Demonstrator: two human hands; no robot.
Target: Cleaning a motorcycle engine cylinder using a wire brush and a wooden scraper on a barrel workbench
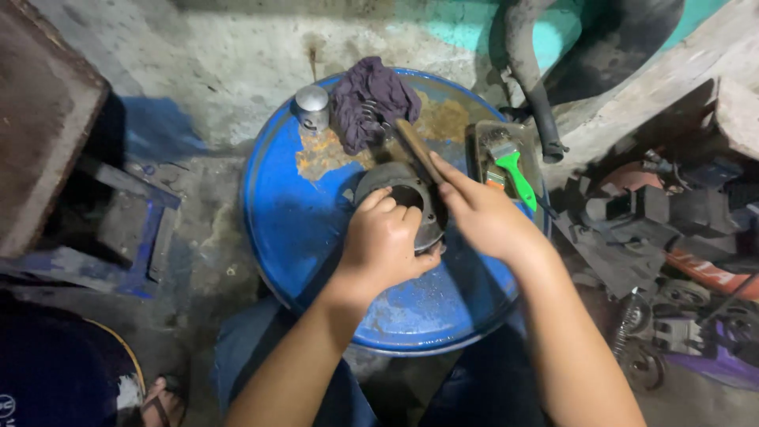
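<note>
A round grey metal part (pixel 395 178) with a central bore lies on the lid of a blue drum (pixel 292 213). My left hand (pixel 385 245) grips its near rim, fingers curled over the edge of the bore. My right hand (pixel 482 213) holds a tool by its wooden handle (pixel 417 149), which slants up and left across the part. The tool's working end is hidden near a dark purple rag (pixel 370 99) at the drum's far edge.
A small shiny metal cylinder (pixel 312 107) stands beside the rag. A green-handled brush (pixel 510 166) lies on a tray at the drum's right. Engine parts and scrap (pixel 672 237) crowd the right floor; a rusty box (pixel 39 119) sits left. A sandalled foot (pixel 162 399) shows bottom left.
</note>
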